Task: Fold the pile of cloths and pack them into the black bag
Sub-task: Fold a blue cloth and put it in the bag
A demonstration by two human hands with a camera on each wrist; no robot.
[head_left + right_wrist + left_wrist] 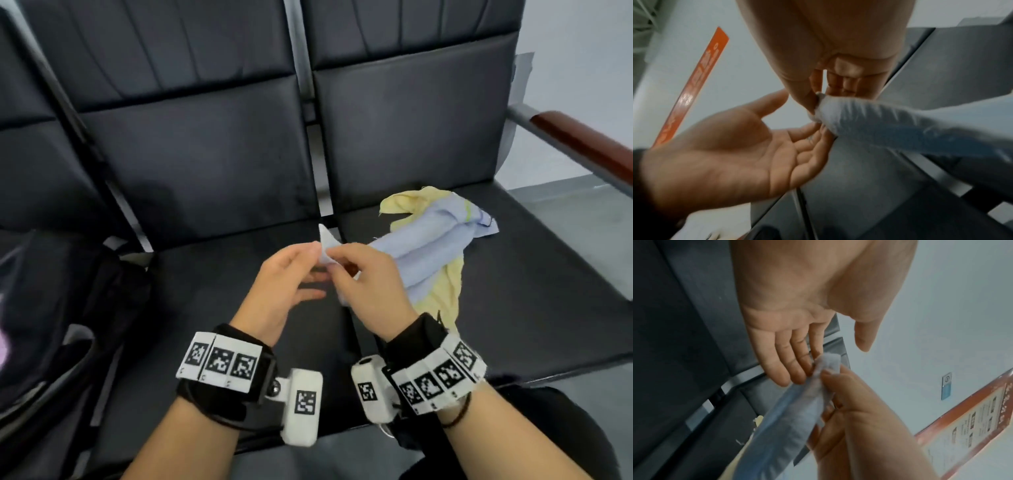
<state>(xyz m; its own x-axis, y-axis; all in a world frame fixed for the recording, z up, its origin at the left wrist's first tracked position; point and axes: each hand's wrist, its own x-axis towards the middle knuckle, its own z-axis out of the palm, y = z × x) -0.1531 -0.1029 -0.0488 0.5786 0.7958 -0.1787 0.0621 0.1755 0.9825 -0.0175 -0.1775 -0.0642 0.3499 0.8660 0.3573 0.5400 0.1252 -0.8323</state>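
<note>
A light blue cloth point(428, 240) lies stretched across the right seat on top of a crumpled yellow cloth point(407, 202). My right hand point(334, 262) pinches one corner of the blue cloth point(900, 123) and lifts it over the gap between the seats. My left hand point(313, 270) is next to it, palm up. Its straight fingers point(785, 363) touch that corner and the thumb stands apart. The black bag point(68, 308) sits on the left seat, mostly in shadow.
Three black padded seats stand in a row; the middle seat point(222, 308) is below my hands. A wood-topped armrest point(582, 140) bounds the right seat. A metal frame bar point(325, 205) runs between the seats. Something pink point(2, 346) shows at the far left edge.
</note>
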